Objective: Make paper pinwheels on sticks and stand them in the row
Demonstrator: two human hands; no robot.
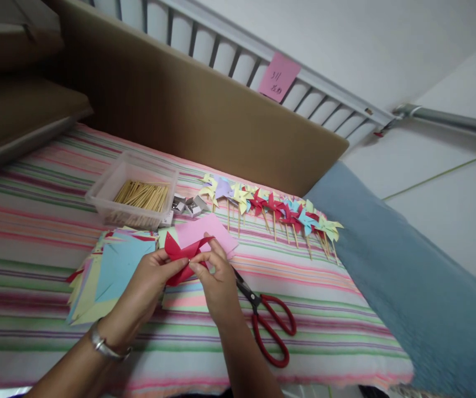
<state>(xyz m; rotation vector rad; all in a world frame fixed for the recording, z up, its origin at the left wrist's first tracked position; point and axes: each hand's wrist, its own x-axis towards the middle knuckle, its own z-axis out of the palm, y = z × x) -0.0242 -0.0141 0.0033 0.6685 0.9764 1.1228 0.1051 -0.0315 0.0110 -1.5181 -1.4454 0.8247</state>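
Note:
A red paper pinwheel piece (179, 250), cut and partly folded, is held between my two hands above the table. My left hand (153, 271) pinches its left side, thumb on top near the middle. My right hand (218, 276) has thumb and index finger closed at the paper's centre on a tiny shiny pin (189, 261), while its other fingers touch a curled red corner. Below lie pink paper (210, 226) and a stack of cut coloured squares (124, 262), light blue on top. Red-handled scissors (258, 309) rest right of my right hand.
A clear plastic box (105, 193) of wooden sticks (144, 194) stands behind the paper stack, with small boxes of metal pins (195, 206) beside it. Several finished pinwheels (275, 207) lie along the back right. A brown board (204, 110) borders the striped cloth (324, 331).

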